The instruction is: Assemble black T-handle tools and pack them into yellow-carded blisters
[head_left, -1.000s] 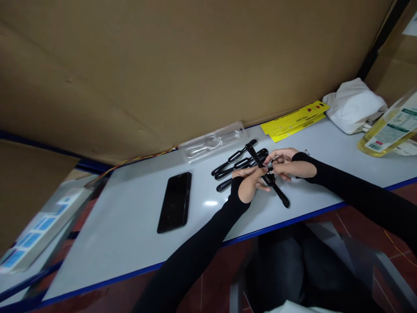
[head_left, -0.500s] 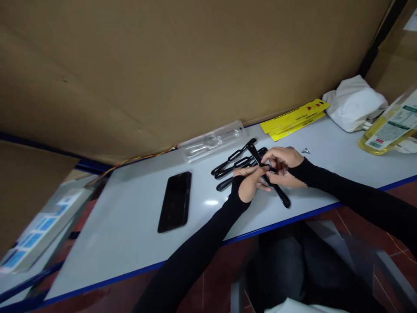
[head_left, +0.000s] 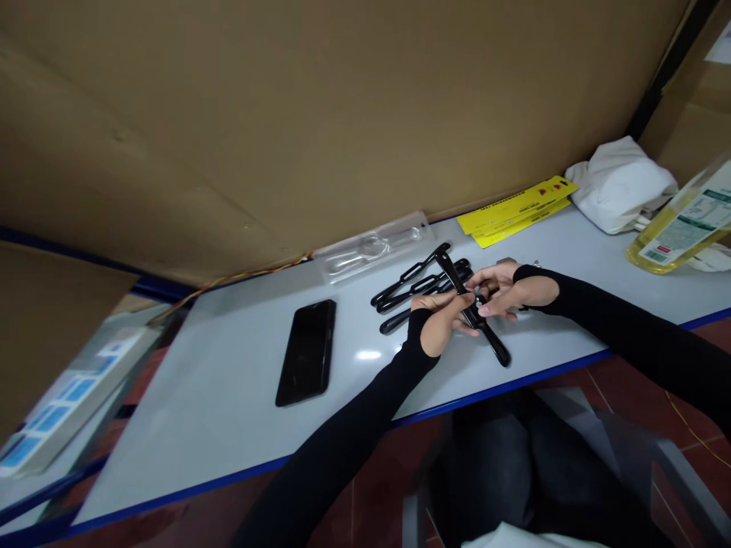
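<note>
the phone (head_left: 305, 352) lies on the table (head_left: 217, 426) left of bars (head_left: 401, 297), the tray (head_left: 374, 247) behind them.

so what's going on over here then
A person at a table has both hands on one job. The left hand holds a black tool at its middle, and the right hand pinches a small silvery piece there; whether it is fixed on is too small to tell. More black tools lie just beyond the left hand, with a clear tray behind them and a phone off to the left.
</note>
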Motion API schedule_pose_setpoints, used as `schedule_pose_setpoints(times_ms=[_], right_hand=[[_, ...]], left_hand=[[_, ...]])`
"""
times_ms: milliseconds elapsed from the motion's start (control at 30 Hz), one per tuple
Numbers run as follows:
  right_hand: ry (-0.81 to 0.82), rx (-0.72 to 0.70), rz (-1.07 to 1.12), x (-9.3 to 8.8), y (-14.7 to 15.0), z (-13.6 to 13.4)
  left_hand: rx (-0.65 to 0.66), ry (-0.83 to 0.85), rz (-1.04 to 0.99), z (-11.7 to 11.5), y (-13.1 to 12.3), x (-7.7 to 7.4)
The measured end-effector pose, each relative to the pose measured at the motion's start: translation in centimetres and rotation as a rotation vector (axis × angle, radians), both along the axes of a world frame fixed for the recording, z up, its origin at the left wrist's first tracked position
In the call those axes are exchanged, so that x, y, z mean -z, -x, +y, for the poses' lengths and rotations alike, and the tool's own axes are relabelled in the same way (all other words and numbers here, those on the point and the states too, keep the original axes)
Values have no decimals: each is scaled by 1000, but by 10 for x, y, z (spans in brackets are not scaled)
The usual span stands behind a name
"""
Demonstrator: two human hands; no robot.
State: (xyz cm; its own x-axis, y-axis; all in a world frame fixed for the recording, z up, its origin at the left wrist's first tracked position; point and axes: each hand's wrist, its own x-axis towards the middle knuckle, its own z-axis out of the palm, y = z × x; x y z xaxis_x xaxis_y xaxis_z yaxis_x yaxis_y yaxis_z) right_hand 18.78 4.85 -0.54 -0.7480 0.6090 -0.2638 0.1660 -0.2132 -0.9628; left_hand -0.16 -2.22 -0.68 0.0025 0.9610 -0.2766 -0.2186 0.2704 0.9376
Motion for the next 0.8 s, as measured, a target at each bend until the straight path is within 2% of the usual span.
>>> schedule_pose_setpoints(times_ms=[67, 200, 300, 400, 500, 667, 800], right_hand=[[-137, 62, 27, 3, 2, -5], [-556, 280, 8, 2, 10, -20], [-661, 306, -26, -5, 13, -27], [-623, 326, -37, -10, 14, -29], [-457, 331, -2, -9, 14, -24], [-131, 116, 114, -4, 7, -6], [-48, 9, 108, 0, 2, 1]], left_hand=[[-19, -23, 21, 0, 0, 0], [-26, -1, 23, 4, 3, 0], [-1, 15, 15, 6, 6, 1], [28, -5, 14, 6, 6, 3], [26, -23, 34, 5, 5, 2], [8, -57, 74, 0, 2, -1], [33, -60, 58, -2, 0, 1]])
